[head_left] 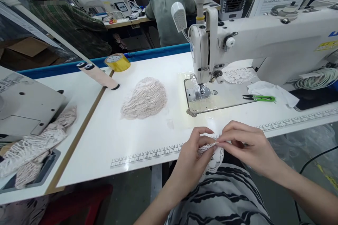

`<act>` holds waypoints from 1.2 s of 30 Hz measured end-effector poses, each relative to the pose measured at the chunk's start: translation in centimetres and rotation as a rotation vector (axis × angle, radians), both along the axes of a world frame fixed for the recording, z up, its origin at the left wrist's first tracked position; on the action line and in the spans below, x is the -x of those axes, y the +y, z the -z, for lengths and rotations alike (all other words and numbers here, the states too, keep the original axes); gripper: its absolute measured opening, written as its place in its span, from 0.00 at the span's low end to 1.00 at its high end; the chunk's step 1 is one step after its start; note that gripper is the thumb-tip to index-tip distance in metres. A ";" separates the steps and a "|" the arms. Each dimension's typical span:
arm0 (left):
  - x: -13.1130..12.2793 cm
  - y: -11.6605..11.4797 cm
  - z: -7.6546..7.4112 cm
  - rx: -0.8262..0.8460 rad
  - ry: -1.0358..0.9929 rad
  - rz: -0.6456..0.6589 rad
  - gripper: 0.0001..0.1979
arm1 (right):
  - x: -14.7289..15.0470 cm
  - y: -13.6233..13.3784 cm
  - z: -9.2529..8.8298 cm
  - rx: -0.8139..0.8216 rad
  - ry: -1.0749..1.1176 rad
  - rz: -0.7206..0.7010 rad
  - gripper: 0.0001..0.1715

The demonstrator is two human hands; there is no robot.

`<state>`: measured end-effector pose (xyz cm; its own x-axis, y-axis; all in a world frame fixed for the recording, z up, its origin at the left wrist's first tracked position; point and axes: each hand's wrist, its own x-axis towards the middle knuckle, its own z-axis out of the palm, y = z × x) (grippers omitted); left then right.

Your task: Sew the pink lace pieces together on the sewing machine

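Observation:
Near the front edge of the white table, my left hand [194,156] pinches a small piece of white lace [216,160], which hangs down over my lap. My right hand [246,144] meets it from the right, thumb and fingertips closed on the lace's upper edge. A stack of beige lace pieces [145,99] lies on the table to the left of the sewing machine [202,52]. Another white lace piece [239,75] rests behind the needle area, on the machine bed. Green thread snips [260,98] lie on a white cloth [276,91] at the right.
A ruler strip [148,156] runs along the table's front edge. Yellow tape [117,62] and a thread cone [99,75] are at the back left. Lace fabric [34,147] lies by another machine at the far left. Two people sit beyond the table.

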<state>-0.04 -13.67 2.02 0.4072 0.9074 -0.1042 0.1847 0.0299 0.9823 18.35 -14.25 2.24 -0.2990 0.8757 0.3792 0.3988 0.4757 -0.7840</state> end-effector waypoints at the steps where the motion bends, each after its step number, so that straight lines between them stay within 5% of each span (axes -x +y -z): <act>1: 0.0 0.0 0.3 -0.092 0.033 -0.028 0.08 | 0.1 -0.1 0.1 -0.061 -0.019 -0.004 0.07; 6: 0.3 -0.1 1.4 -0.599 0.177 -0.118 0.09 | -0.1 -0.4 0.1 -0.375 -0.150 -0.027 0.11; 11: 0.5 0.3 1.8 -0.866 0.222 -0.105 0.15 | -0.4 -0.6 -0.1 -0.469 -0.155 0.010 0.13; 17: 0.6 0.4 2.0 -0.951 0.255 -0.107 0.19 | 0.2 -0.2 0.8 -0.347 -0.136 0.054 0.18; 30: 0.8 0.3 1.7 -1.002 0.217 -0.105 0.14 | 1.0 -0.4 1.1 -0.605 -0.233 0.076 0.15; 36: 0.9 0.2 1.6 -0.998 0.181 -0.031 0.19 | 0.8 -0.5 0.9 -0.746 -0.256 0.028 0.08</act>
